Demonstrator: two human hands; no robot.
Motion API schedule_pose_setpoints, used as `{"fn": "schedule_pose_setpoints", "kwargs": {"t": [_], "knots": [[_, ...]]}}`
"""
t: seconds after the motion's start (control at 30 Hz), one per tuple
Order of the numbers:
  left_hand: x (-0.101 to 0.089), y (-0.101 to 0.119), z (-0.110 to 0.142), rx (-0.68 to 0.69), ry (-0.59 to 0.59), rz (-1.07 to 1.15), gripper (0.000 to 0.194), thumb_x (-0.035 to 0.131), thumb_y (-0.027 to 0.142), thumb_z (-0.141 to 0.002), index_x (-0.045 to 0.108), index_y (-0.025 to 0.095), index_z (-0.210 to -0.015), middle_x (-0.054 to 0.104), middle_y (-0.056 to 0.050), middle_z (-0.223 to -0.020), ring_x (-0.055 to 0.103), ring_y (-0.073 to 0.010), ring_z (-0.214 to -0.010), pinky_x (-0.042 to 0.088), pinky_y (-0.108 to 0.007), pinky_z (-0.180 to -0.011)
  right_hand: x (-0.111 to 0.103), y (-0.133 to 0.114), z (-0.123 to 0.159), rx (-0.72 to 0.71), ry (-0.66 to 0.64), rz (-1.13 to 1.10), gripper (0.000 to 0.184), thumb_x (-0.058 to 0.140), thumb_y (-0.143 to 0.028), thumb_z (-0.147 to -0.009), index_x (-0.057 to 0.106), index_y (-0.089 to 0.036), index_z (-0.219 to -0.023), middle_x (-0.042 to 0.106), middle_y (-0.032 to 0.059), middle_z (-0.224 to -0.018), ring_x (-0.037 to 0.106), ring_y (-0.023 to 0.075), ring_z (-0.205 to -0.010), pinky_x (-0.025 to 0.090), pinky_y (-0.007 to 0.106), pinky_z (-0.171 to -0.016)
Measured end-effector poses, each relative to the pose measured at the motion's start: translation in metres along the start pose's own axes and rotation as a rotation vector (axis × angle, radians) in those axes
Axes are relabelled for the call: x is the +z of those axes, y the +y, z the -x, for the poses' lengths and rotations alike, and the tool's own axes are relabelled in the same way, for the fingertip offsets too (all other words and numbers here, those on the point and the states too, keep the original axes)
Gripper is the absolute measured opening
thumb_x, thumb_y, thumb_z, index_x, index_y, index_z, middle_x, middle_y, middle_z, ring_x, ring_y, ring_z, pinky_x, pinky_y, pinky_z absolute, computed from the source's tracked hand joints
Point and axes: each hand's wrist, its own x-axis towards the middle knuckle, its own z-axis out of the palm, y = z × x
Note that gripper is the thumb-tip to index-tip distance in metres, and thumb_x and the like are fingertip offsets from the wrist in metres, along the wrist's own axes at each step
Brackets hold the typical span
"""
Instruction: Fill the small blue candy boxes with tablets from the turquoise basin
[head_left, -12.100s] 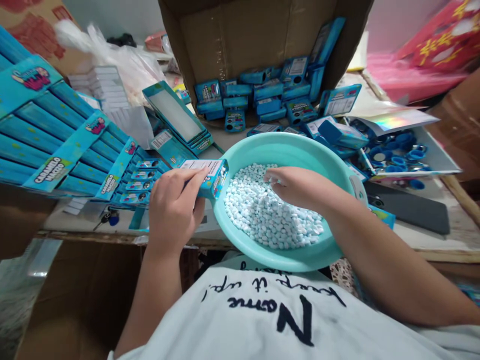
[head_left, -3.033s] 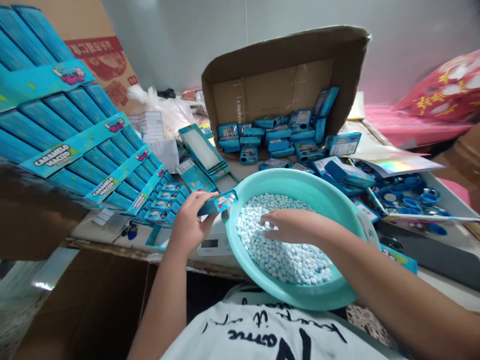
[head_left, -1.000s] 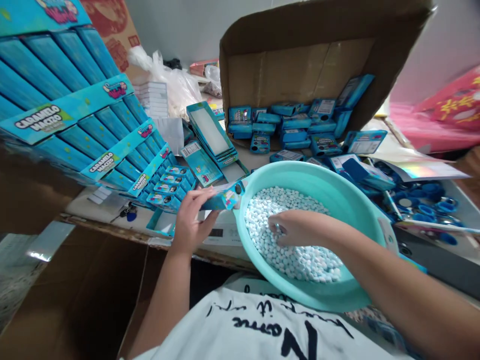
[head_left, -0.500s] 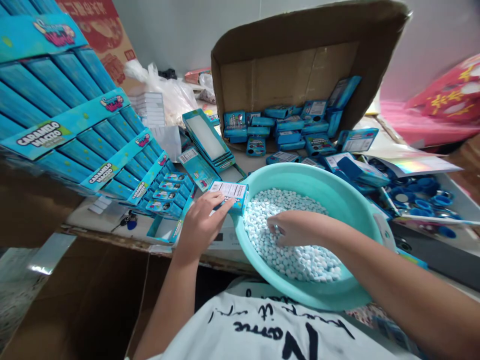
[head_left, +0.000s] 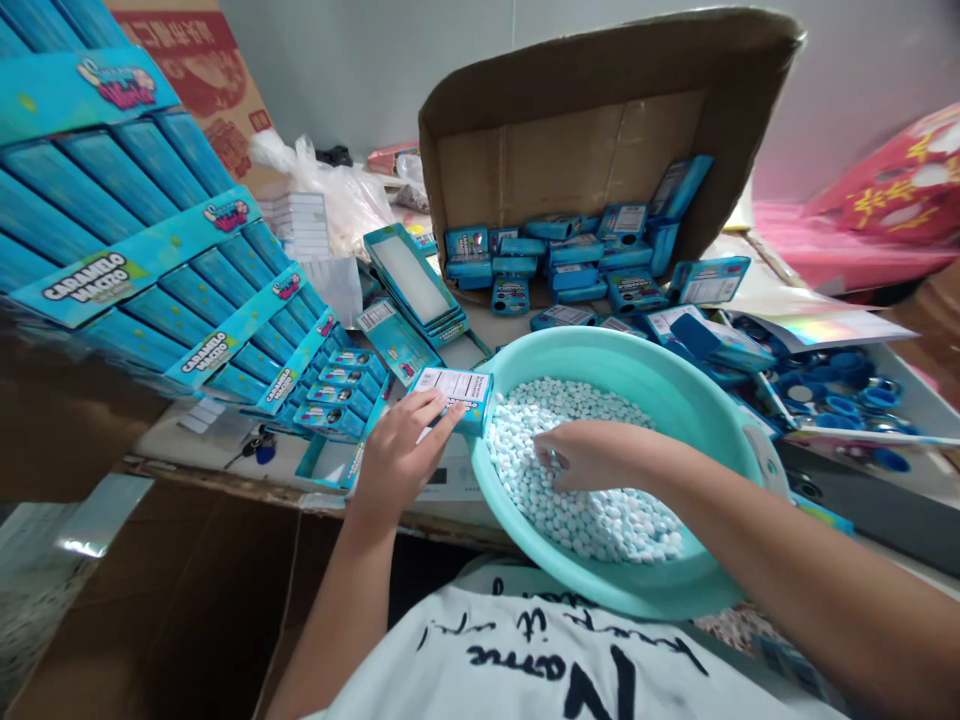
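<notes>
My left hand (head_left: 401,455) grips a small blue candy box (head_left: 457,392) with its white label side up, held against the left rim of a teal basin (head_left: 675,400). The basin holds a heap of small white and pale blue candies (head_left: 577,500). My right hand (head_left: 585,458) rests on the heap with its fingers curled together in a pinch; what they hold is hidden.
Blue display cartons (head_left: 135,270) marked CARAMELO MACIZO stack at the left. An open cardboard box (head_left: 585,150) with several small blue boxes lies on its side behind the basin. Flat blue trays (head_left: 412,280), blue rings (head_left: 840,385) and a scale (head_left: 450,475) surround it. A large brown carton (head_left: 172,600) stands below the table edge.
My left hand has turned the small box from its edge to label side up against the basin rim. My right hand has stayed on the candies.
</notes>
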Motion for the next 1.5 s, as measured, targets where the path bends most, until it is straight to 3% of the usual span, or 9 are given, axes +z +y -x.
{"fn": "schedule_pose_setpoints", "kwargs": {"t": [0.2,0.4,0.5,0.6,0.73,0.93,1.1,1.27,1.5], "knots": [[0.007,-0.002,0.005,0.004,0.016,-0.043,0.061,0.066,0.004,-0.09,0.053,0.024,-0.146,0.069,-0.011,-0.12,0.062,-0.0267,-0.127,0.05,-0.045,-0.111,-0.001,0.001,-0.001,-0.012,-0.013,0.008,0.024,0.067,-0.028,-0.078,0.062,-0.024,-0.101,0.066,0.005,-0.09,0.058,0.0217,-0.073,0.029,0.032,-0.056],[0.01,-0.008,0.003,-0.063,0.003,0.085,0.057,0.063,0.011,-0.093,0.053,0.027,-0.146,0.066,-0.012,-0.125,0.06,-0.027,-0.129,0.049,-0.045,-0.113,-0.001,0.001,0.0,0.0,-0.016,-0.003,0.027,0.066,-0.027,-0.078,0.063,-0.024,-0.104,0.066,0.0068,-0.093,0.059,0.0226,-0.074,0.031,0.032,-0.056],[0.019,-0.009,0.015,-0.273,0.145,0.172,0.049,0.066,0.018,-0.093,0.056,0.025,-0.141,0.064,-0.013,-0.127,0.061,-0.0256,-0.125,0.05,-0.042,-0.111,0.001,0.003,0.0,-0.011,0.009,-0.034,0.024,0.066,-0.026,-0.079,0.064,-0.024,-0.102,0.066,0.0082,-0.092,0.058,0.0225,-0.073,0.032,0.033,-0.057],[0.036,-0.014,0.032,-0.621,0.297,0.41,0.041,0.073,0.032,-0.09,0.062,0.021,-0.129,0.063,-0.013,-0.123,0.063,-0.0248,-0.118,0.053,-0.04,-0.104,0.002,0.005,-0.001,-0.013,0.002,-0.027,0.024,0.067,-0.027,-0.078,0.063,-0.024,-0.102,0.066,0.0073,-0.09,0.058,0.0223,-0.072,0.032,0.033,-0.057],[0.056,-0.022,0.049,-0.891,0.263,0.735,0.043,0.071,0.046,-0.09,0.061,0.018,-0.121,0.066,-0.014,-0.118,0.067,-0.0256,-0.112,0.055,-0.04,-0.1,0.002,0.004,-0.004,-0.012,-0.029,0.01,0.027,0.066,-0.028,-0.078,0.062,-0.023,-0.104,0.065,0.0065,-0.091,0.058,0.0224,-0.074,0.031,0.031,-0.058],[0.064,-0.029,0.061,-0.955,0.257,0.847,0.063,0.063,0.063,-0.09,0.056,0.02,-0.136,0.066,-0.016,-0.128,0.062,-0.03,-0.127,0.05,-0.045,-0.109,0.004,0.006,-0.006,-0.018,-0.017,0.014,0.026,0.066,-0.029,-0.078,0.062,-0.023,-0.103,0.065,0.0049,-0.09,0.058,0.0207,-0.075,0.03,0.03,-0.059],[0.067,-0.037,0.07,-1.064,0.395,0.882,0.087,0.057,0.08,-0.083,0.052,0.019,-0.144,0.056,-0.019,-0.144,0.05,-0.0325,-0.14,0.041,-0.046,-0.117,0.007,0.01,-0.009,-0.018,-0.028,0.025,0.025,0.065,-0.028,-0.077,0.06,-0.024,-0.101,0.064,0.004,-0.088,0.057,0.0204,-0.072,0.029,0.03,-0.058],[0.071,-0.042,0.072,-1.17,0.46,0.834,0.079,0.042,0.079,-0.092,0.055,0.019,-0.141,0.064,-0.017,-0.127,0.062,-0.0271,-0.123,0.05,-0.042,-0.106,0.006,0.007,-0.009,-0.02,-0.041,0.038,0.018,0.065,-0.028,-0.078,0.061,-0.025,-0.095,0.065,0.0042,-0.088,0.057,0.0204,-0.072,0.029,0.03,-0.058],[0.07,-0.042,0.068,-1.216,0.47,0.83,0.069,0.045,0.073,-0.094,0.064,0.017,-0.128,0.069,-0.014,-0.112,0.067,-0.0231,-0.108,0.053,-0.037,-0.096,0.001,0.004,-0.008,0.0,-0.033,0.075,0.016,0.066,-0.03,-0.076,0.066,-0.027,-0.091,0.067,0.0023,-0.086,0.056,0.0205,-0.071,0.029,0.031,-0.058]]}}
